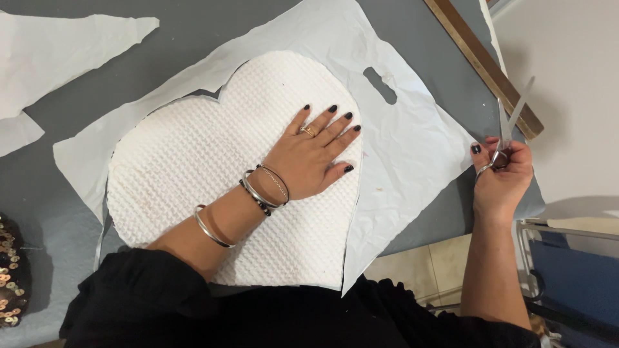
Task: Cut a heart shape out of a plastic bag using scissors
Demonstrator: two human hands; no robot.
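At the far left edge of the grey desk lies a dark sequinned item, partly out of view; above it, loose white paper offcuts rest flat, well apart from the work. Centre: a white waffle-textured heart-shaped piece lies on a thin white plastic carrier bag, which is unprinted, crumpled, with an oblong handle slot at its upper right. The bag appears already cut close around the heart's left lobe and lower edge. The left hand presses flat on the heart, fingers spread, holding nothing, merely pinning it down. To the right, beyond the desk edge, the right hand has its grip closed through the handles of steel scissors, blades parted and pointing up, clear of the bag. A wooden ruler lies diagonally at upper right. Risks, as judged: the slippery bag could shift under the heart if the pinning hand lifts, spoiling the outline; open blades held in the air near the desk edge could snag the bag or nick a finger. No labels or signs visible.
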